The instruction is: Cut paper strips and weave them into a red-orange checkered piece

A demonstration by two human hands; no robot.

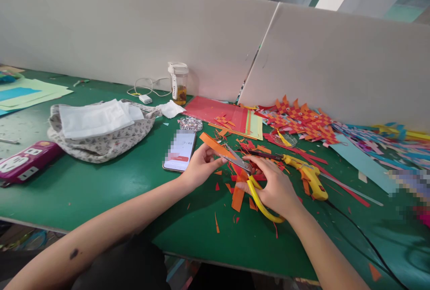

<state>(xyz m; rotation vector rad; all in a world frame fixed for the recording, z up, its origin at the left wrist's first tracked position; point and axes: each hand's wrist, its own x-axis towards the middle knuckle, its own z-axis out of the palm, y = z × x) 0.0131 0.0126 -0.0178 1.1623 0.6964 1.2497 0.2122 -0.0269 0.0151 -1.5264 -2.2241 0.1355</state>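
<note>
Between the fingers of my left hand [203, 164] is an orange paper strip [215, 145], its far end pointing up and left. My right hand [273, 184] is closed on yellow-handled scissors [265, 205]. Their blades [239, 159] lie up against the strip, slightly parted. Below the hands are orange and red paper scraps [239, 196] on the green table. Just left of my left hand lies a lit phone [180, 149]. A yellow glue gun [309, 178] rests on its side to the right of my right hand.
Woven red-orange paper pieces [302, 122] pile up by the white partition [134, 30]. Red paper sheets [218, 113] lie at the back, near a bottle [179, 88]. A floral cloth bag [114, 146] and purple case [28, 160] stand left. A black cord [361, 236] crosses the right side.
</note>
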